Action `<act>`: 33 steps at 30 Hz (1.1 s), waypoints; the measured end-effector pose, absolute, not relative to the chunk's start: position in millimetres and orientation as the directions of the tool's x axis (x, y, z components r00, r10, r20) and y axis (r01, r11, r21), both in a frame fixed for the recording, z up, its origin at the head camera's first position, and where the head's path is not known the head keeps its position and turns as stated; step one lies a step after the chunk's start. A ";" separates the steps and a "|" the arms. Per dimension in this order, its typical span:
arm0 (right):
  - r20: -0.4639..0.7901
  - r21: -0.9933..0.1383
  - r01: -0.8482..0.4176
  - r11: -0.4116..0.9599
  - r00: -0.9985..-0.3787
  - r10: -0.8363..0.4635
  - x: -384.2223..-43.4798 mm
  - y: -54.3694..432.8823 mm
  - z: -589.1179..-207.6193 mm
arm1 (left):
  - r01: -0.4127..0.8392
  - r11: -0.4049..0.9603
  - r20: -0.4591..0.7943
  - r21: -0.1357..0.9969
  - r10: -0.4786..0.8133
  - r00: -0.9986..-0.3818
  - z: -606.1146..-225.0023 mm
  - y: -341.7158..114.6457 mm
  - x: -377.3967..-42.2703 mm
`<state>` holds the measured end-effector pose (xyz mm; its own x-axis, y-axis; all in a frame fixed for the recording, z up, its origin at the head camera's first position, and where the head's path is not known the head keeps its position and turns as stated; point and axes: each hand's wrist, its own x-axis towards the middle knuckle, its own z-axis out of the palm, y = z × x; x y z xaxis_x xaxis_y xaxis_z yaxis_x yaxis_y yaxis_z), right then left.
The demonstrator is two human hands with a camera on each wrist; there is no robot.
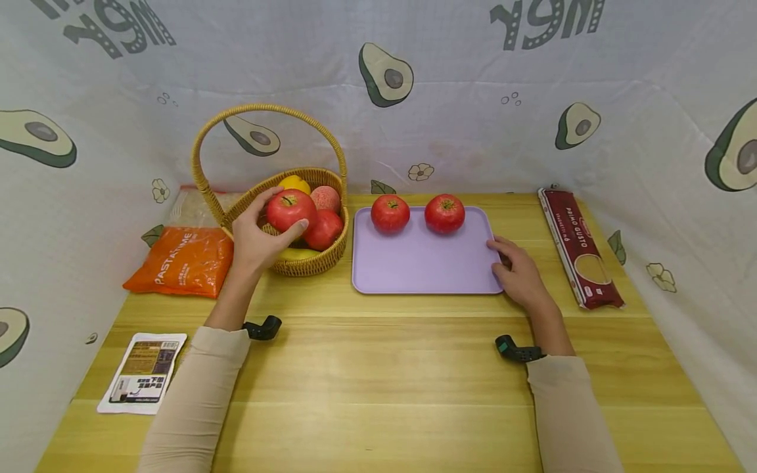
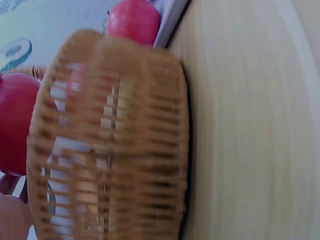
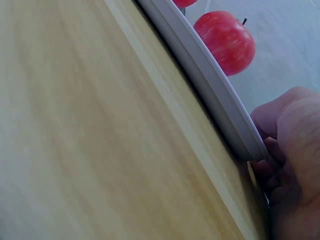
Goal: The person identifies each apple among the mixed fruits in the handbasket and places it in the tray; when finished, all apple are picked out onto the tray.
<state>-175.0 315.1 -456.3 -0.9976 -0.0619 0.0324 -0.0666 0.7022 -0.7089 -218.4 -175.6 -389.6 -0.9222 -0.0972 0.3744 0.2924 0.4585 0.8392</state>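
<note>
My left hand [image 1: 257, 240] grips a red apple [image 1: 292, 209] between thumb and fingers, over the wicker basket [image 1: 313, 265]. Inside that basket lie another red apple [image 1: 324, 230], a pinkish round fruit [image 1: 326, 199] and a yellow fruit [image 1: 295, 184]. In the left wrist view, the basket's woven side [image 2: 150, 150] fills the middle, and the held apple [image 2: 17, 122] shows at the left edge. At the right side of the purple tray [image 1: 422, 266], my right hand [image 1: 520, 276] pinches the rim. Two red apples, a left one [image 1: 390, 214] and a right one [image 1: 445, 214], sit on the tray's far part.
An orange pasta bag [image 1: 186, 263] lies left of the basket, whose tall handle [image 1: 266, 107] arches above it. Nearer on the left is a white packet [image 1: 144, 373]. A dark red spaghetti pack [image 1: 579, 249] lies to the right. Patterned cloth [image 1: 449, 131] hangs behind the wooden table [image 1: 378, 381].
</note>
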 end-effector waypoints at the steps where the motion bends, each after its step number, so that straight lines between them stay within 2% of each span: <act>1: 0.032 -0.707 -0.067 0.704 -0.998 -0.063 -175.1 314.8 -456.4 | 0.298 0.454 0.377 0.839 -0.091 -0.922 -389.9 -172.5 -217.5; 15: 0.023 -0.701 -0.062 0.710 -0.998 -0.065 -176.8 317.1 -458.0 | 0.332 0.407 0.365 0.851 -0.004 -0.931 -387.4 -111.3 -214.3; 26: 0.023 -0.710 -0.064 0.702 -0.997 -0.067 -175.8 316.8 -457.1 | 0.357 0.370 0.313 0.858 0.175 -0.934 -391.5 -70.3 -208.6; 33: 0.026 -0.711 -0.064 0.700 -0.998 -0.065 -176.3 317.5 -458.6 | 0.307 0.466 0.213 0.830 0.244 -0.946 -398.6 -51.1 -202.4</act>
